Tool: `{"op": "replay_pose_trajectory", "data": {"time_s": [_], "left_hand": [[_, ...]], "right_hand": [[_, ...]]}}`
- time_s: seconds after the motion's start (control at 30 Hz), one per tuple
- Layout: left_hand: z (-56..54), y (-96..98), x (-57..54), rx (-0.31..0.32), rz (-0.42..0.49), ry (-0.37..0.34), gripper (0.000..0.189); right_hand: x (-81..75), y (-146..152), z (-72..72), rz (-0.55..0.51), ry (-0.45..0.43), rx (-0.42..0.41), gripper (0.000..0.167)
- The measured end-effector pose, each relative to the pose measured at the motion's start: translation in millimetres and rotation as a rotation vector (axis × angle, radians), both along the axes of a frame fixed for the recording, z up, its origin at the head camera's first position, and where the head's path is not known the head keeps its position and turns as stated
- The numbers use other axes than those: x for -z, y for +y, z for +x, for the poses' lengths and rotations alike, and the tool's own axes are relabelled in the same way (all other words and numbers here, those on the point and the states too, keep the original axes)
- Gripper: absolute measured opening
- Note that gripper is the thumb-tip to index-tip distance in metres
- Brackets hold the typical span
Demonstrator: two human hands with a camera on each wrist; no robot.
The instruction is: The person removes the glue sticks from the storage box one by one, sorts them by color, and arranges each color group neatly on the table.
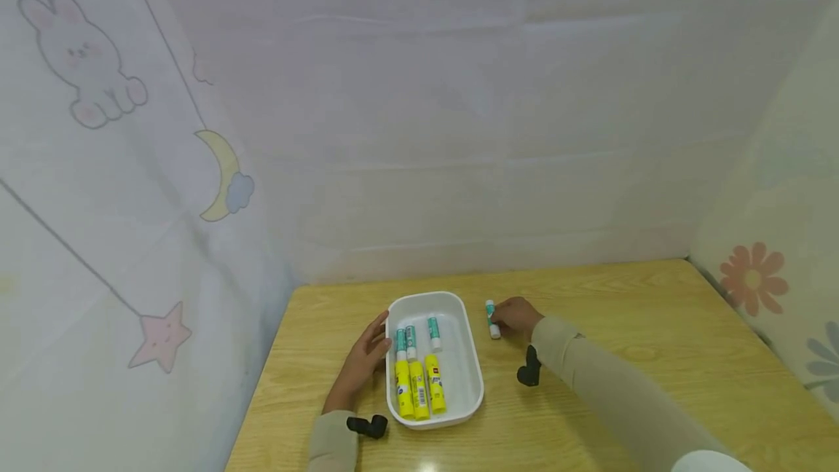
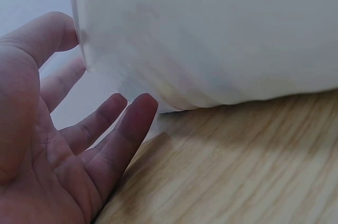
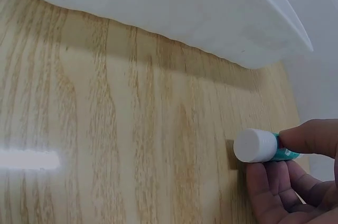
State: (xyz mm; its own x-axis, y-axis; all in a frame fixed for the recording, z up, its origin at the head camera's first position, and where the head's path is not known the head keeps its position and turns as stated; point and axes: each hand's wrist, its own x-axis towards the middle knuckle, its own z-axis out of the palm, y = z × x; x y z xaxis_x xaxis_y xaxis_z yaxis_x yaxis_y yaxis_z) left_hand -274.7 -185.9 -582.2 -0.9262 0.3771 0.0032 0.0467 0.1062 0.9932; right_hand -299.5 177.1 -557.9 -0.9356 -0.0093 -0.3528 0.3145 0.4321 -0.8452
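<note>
Head view: right hand (image 1: 517, 317) closed round one tube (image 1: 494, 330), relaxed left hand (image 1: 363, 359) against tray (image 1: 464, 393) of three teal tubes (image 1: 411, 344), three yellow (image 1: 419, 390)

Looks forward and down from the head, well back, over tabletop (image 1: 623, 326) and white tray (image 1: 459, 384). Looks close up from either wrist across to the tray's outer side, sharing tray and tabletop with the head view

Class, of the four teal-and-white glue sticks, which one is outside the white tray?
The teal-and-white glue stick pinched in the right hand, to the right of the white tray; the other three lie inside it, none of them held.
</note>
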Motion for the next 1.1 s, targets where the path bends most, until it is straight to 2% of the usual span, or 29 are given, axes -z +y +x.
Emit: {"op": "replay_pose_trajectory", "data": {"time_s": [0.27, 0.5, 0.8, 0.93, 1.1], "left_hand": [[1.3, -0.5, -4.9, 0.002, 0.009, 0.019, 0.059], [4.0, 0.0, -11.0, 0.012, 0.01, 0.014, 0.062], [3.2, 0.8, -9.1, 0.01, 0.008, 0.005, 0.059], [-1.0, 0.5, -0.3, -0.008, 0.018, 0.012, 0.059], [-8.8, -1.7, 20.8, -0.028, 0.005, 0.012, 0.059]], "right_hand": [[2.8, -2, -5.8, -0.035, -0.018, 0.016, 0.038], [4.2, -1, -7.1, -0.003, -0.023, 0.016, 0.037], [-1.3, -4, -3.3, 0.054, -0.012, 0.016, 0.039], [0.1, -3, -4.8, 0.058, -0.002, 0.009, 0.037], [4.5, -1, -5.2, 0.019, -0.01, 0.032, 0.031]]}}
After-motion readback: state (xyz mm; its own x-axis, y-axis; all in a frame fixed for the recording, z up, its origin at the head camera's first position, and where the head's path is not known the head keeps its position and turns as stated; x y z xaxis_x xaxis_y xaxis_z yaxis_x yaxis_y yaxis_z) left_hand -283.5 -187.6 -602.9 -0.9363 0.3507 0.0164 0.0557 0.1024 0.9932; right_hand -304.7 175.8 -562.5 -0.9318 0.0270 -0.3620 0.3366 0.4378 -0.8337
